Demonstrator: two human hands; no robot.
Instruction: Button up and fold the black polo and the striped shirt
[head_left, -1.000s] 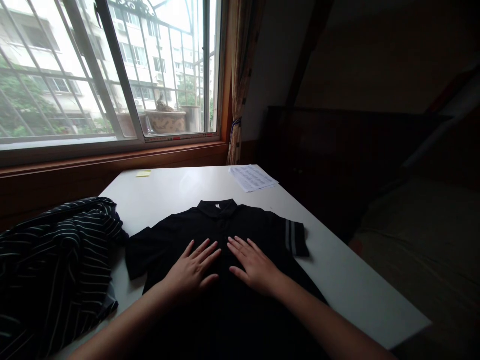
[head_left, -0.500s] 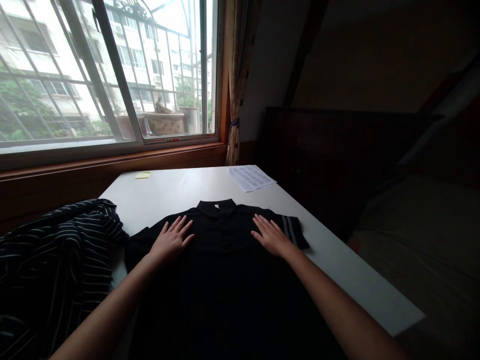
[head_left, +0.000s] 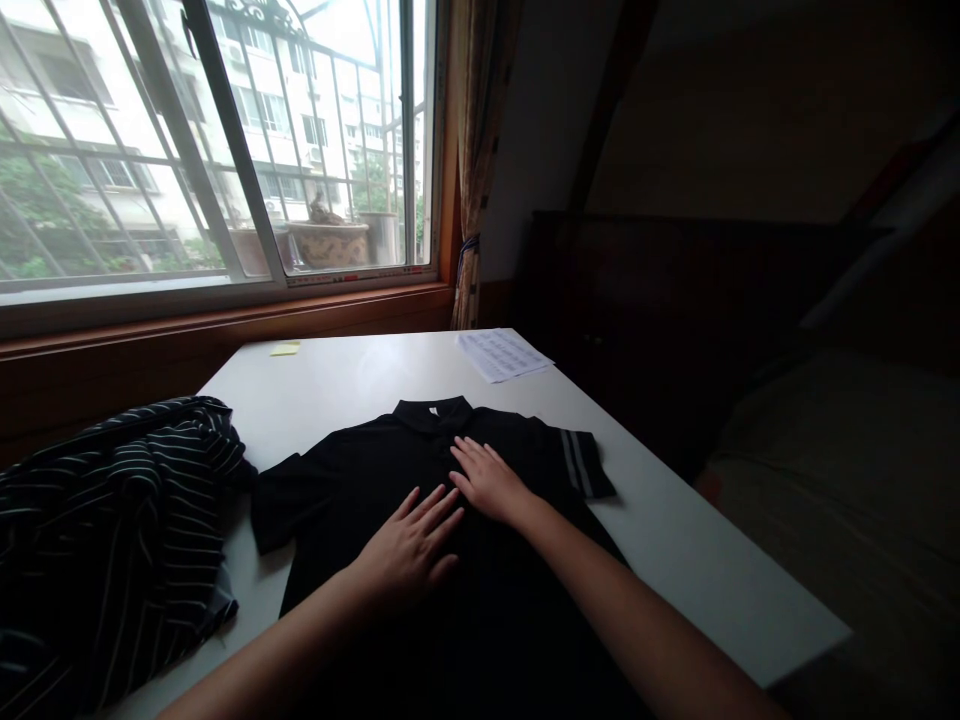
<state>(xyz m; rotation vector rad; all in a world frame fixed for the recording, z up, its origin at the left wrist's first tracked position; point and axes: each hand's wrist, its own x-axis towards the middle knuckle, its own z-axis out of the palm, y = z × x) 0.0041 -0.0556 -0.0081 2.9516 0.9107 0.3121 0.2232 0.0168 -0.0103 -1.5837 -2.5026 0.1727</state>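
A black polo shirt [head_left: 352, 465] lies spread front side up on the white table [head_left: 360, 370], its collar toward the window. Two grey stripes band the sleeve on the right. My left hand [head_left: 411, 545] rests on the middle of the shirt, fingers stretched out and apart. Just above and to the right of it, my right hand [head_left: 491, 480] lies flat beside the button placket, fingers extended. Neither hand grips the cloth. The lower part of the shirt is dark and runs out of view between my forearms.
At the left edge of the table is a heaped black garment with white stripes [head_left: 135, 500]. Printed sheets [head_left: 501, 355] and a yellow sticky note [head_left: 284, 349] lie near the far edge. Behind stand a barred window [head_left: 330, 150] and a tied curtain [head_left: 469, 200].
Both hands have slid inward from the shoulders to the middle of the chest. My left hand also came nearer to me, uncovering the left sleeve. The shirt has hardly shifted.
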